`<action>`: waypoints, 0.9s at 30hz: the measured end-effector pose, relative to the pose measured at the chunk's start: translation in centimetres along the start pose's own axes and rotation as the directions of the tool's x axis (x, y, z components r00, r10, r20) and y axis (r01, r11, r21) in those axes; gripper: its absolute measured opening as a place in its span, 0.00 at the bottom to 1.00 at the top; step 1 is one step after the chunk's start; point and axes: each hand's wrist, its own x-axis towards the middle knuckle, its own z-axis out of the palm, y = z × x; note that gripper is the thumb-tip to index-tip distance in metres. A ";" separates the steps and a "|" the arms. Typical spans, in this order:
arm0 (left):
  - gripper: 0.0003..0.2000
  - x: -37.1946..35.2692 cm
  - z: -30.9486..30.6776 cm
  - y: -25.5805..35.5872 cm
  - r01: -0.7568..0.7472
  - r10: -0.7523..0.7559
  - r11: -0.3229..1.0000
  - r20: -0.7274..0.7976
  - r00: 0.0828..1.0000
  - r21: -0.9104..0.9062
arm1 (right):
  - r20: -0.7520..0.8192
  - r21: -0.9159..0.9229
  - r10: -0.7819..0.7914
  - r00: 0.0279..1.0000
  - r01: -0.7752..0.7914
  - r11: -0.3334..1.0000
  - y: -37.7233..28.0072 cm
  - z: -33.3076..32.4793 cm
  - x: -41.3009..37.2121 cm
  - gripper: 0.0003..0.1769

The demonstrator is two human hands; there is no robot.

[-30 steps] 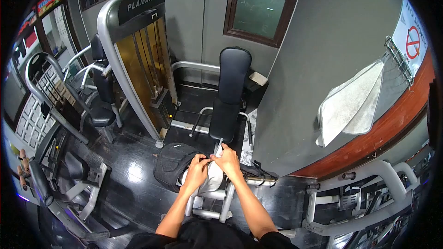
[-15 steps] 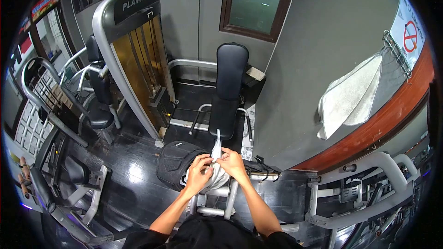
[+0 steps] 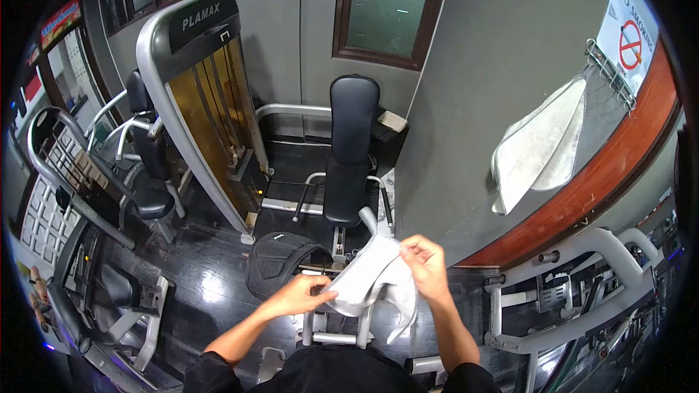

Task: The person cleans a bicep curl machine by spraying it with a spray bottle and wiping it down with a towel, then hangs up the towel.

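A white cloth [image 3: 373, 273] hangs spread between my two hands, with folds on its right side and a narrow strip sticking up at the top. My left hand [image 3: 302, 294] pinches its lower left edge between thumb and fingers. At the upper right edge, my right hand [image 3: 427, 265] grips the cloth with bent fingers. Beneath the cloth are silver machine bars [image 3: 335, 338], partly hidden. A dark backpack [image 3: 277, 266] lies just beyond my left hand.
Ahead stands a weight machine [image 3: 204, 18] with a black padded seat [image 3: 348, 193]. A white towel [image 3: 542, 142] hangs from a wall rack [image 3: 611, 76] at the right. More gym machines [image 3: 575, 295] stand to the right and left, with dark floor between them.
My hands have moved apart, the right one toward the right and slightly up. Formerly bunched, the white cloth is now opened out and raised between them.
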 end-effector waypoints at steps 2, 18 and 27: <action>0.11 -0.3 -2.4 3.3 -0.110 0.110 0.994 -0.043 0.993 0.000 | -0.046 -0.038 -0.026 0.999 0.024 0.999 -2.2 -1.0 0.8 0.03; 0.17 6.7 -21.7 23.7 -0.418 0.582 0.611 -0.023 0.813 0.672 | -0.118 -0.037 -0.161 0.980 0.158 0.987 -13.7 -4.8 11.2 0.11; 0.16 12.8 -23.4 23.1 -0.403 0.635 0.754 -0.419 0.649 0.519 | -0.175 -0.048 -0.299 0.938 0.295 0.954 -15.8 -6.6 13.7 0.12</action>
